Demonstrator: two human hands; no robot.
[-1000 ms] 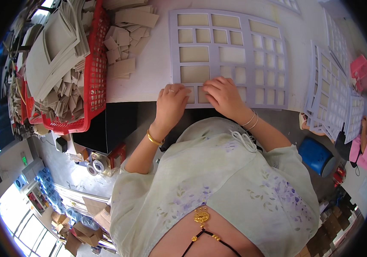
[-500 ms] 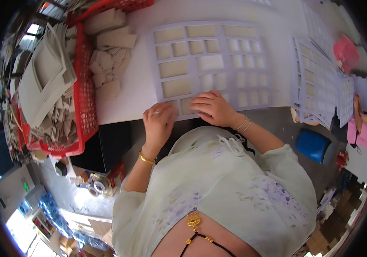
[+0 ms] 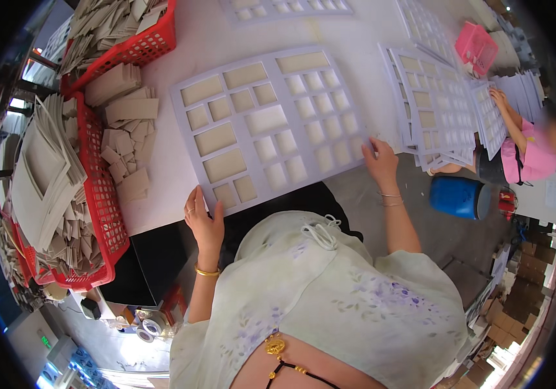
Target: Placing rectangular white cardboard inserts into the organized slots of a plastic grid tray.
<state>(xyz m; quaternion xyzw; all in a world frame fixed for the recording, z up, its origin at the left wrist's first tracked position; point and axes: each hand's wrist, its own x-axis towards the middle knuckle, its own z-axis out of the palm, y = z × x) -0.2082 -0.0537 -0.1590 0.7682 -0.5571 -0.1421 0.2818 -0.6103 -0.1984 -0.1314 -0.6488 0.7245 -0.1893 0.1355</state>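
Note:
A white compartment tray (image 3: 282, 91) lies in front of me, its near side along the table's front edge. Its openings are rectangles of several sizes; some show a beige-grey bottom, others a white one. At the near left corner, my left hand (image 3: 204, 220) holds the tray, thumb on one side and fingers along the other. My right hand (image 3: 382, 161) is at the near right corner, its thumb and fingers around the tray's edge. The fingers' undersides are hidden.
Red baskets (image 3: 103, 194) full of grey cardboard pieces stand at left, beside loose cardboard pieces (image 3: 122, 146). More trays (image 3: 414, 81) are stacked at right, near a pink basket (image 3: 478, 48). A person in pink (image 3: 532, 155) handles one there. A blue barrel (image 3: 456, 198) is on the floor.
My hands have moved apart, from close together on the tray's near part to its two near corners. The view has shifted, bringing the person in pink more into sight.

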